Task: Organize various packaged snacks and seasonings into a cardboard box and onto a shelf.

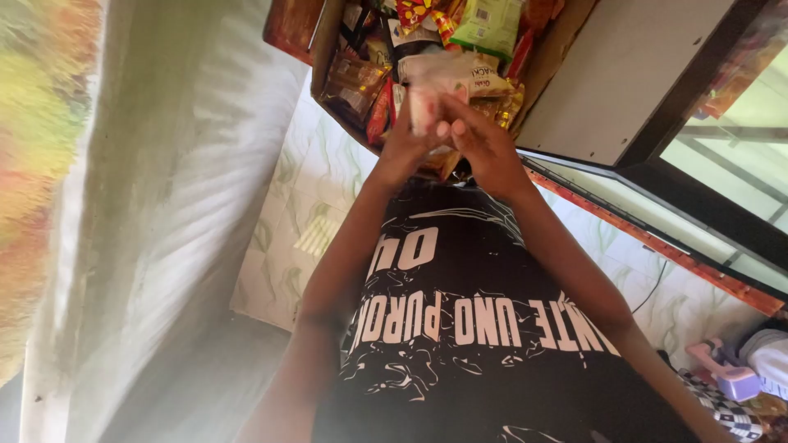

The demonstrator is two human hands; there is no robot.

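My left hand (404, 146) and my right hand (484, 148) meet in front of my chest, above my black shirt with white print. Together they pinch a small pale, blurred packet (427, 102); fingers of both hands are closed on it. Just beyond the hands stands an open cardboard box (328, 41) filled with several colourful snack packets (484, 25). The packet is held right over the box's near edge.
A grey wall (156, 221) runs down the left. Pale patterned floor tiles (304, 205) lie below the box. A white panel (632, 66) with a dark frame stands at the right. A purple plastic object (726, 377) lies at the bottom right.
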